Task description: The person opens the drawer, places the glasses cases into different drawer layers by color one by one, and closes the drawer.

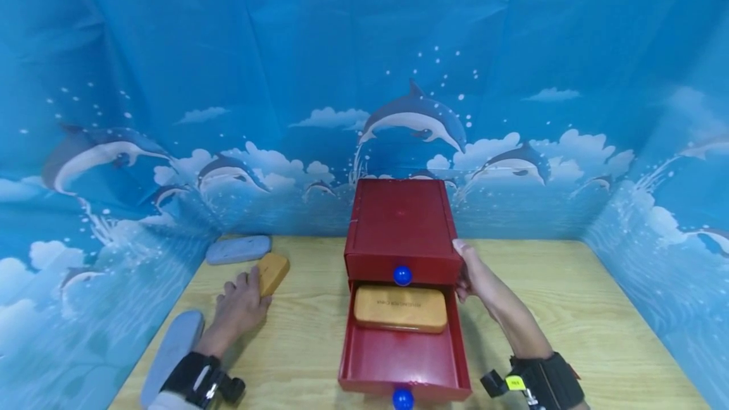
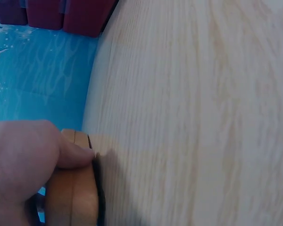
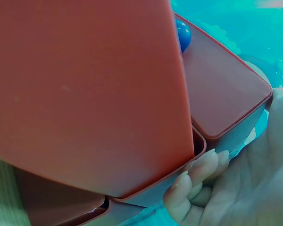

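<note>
Light wood-grain desk (image 1: 307,340), running across the lower half of the head view. Blue backdrop (image 1: 296,30) behind it and along both sides, printed with leaping dolphins, white clouds and droplets; creases show in upper left. Red drawer cabinet (image 1: 401,214) stands center, slightly right, back end near the backdrop. Its lower drawer (image 1: 401,362) is pulled out toward bottom of frame, a yellow case (image 1: 400,307) lying at its inner end. Left hand (image 1: 240,307), left of center, pinches an orange-yellow case (image 1: 274,272) between thumb and fingers, at the desk's left part. One gray-blue case (image 1: 238,250) just beside that, upper left of the desk; another gray-blue case (image 1: 173,354) lower left. Right hand (image 1: 475,274) touches the cabinet's right side, fingers bent, thumb at the front top corner; can't tell if it grips.
</note>
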Demonstrator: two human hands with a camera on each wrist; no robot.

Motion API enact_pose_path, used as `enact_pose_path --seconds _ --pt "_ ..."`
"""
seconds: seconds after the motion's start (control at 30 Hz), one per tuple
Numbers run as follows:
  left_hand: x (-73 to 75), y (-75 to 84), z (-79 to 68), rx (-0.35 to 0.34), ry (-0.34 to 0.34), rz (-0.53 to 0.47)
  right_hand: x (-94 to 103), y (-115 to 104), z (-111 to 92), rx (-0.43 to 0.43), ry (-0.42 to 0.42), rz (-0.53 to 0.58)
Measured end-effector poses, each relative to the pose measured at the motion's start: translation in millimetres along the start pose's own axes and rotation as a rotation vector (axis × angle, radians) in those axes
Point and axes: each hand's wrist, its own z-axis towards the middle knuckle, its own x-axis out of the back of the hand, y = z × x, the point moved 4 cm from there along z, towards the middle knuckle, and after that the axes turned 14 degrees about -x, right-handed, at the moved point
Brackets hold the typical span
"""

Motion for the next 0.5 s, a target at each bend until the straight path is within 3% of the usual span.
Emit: enact_pose_path --seconds 0.27,0.5 --pt "0.0 -2.5 1.9 -0.003 -0.009 0.005 1.6 -1.8 1.0 -0.011 0.007 -0.001" --pt "0.8 1.2 -5.7 -0.009 -0.031 -0.016 1.1 -0.4 1.3 -0.024 0.008 0.003"
